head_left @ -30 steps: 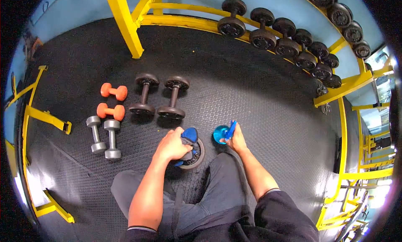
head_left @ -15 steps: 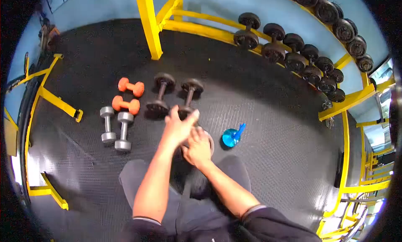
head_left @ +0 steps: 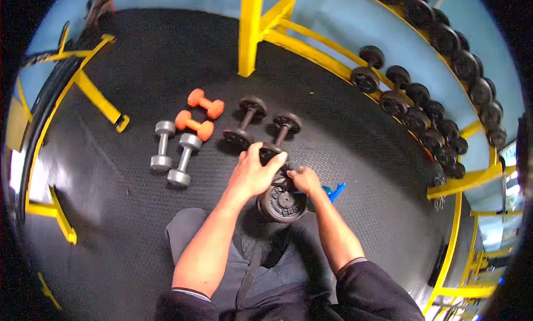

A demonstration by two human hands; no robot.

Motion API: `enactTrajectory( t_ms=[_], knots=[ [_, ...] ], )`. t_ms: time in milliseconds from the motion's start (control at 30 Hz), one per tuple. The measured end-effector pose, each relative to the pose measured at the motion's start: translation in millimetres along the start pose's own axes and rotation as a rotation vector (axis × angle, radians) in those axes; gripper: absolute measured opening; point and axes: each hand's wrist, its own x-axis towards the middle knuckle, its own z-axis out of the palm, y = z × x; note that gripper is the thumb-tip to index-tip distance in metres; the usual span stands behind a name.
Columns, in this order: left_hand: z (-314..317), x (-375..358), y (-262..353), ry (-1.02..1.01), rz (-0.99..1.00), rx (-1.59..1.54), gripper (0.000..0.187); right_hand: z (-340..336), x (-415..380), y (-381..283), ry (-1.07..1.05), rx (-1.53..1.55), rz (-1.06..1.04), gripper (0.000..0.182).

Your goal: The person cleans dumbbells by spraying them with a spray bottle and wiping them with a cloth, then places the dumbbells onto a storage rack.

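My left hand (head_left: pixel 254 171) reaches to the near end of a black dumbbell (head_left: pixel 284 131), thumb and fingers spread around its round head. My right hand (head_left: pixel 305 182) is closed just to the right, its fingers curled at a dark thing that I cannot make out. Below both hands, between my knees, a black weight plate (head_left: pixel 282 204) with raised lettering faces up. A second black dumbbell (head_left: pixel 245 123) lies left of the first. Behind my right wrist, a blue spray bottle (head_left: pixel 336 192) is partly hidden.
Two orange dumbbells (head_left: pixel 206 103) and two silver dumbbells (head_left: pixel 185 159) lie on the black rubber floor (head_left: pixel 127 226) to the left. A yellow rack (head_left: pixel 311 49) carries several black dumbbells (head_left: pixel 393 104) at the back right. Yellow frames (head_left: pixel 100 101) stand at the left.
The view has shifted, so the floor items appear farther right. My right hand has come off the weight plate's face, moved up and right, and closed. My left hand stays at the dumbbell's near end.
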Motion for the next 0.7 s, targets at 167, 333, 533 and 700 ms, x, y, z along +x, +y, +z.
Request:
enactTrajectory(
  t_ms=[167, 333, 533, 700],
  knots=[
    [-2.5, 5.7, 7.3, 0.119, 0.098, -0.073, 0.083, 77.6, 104.2, -6.5, -0.433, -0.314, -0.543, 0.047],
    [-2.9, 16.0, 8.0, 0.133, 0.059, -0.125, 0.082, 175.9, 75.4, -25.2, -0.596, -0.908, -0.882, 0.038],
    [-8.1, 15.4, 7.1, 0.164, 0.074, -0.128, 0.082, 118.7, -104.3, -25.8, -0.295, -1.779, -1.256, 0.045],
    [-10.6, 5.3, 9.2, 0.157, 0.084, -0.147, 0.083, 72.3, -114.4, 43.4, -0.025, -1.491, -1.496, 0.041]
  ],
)
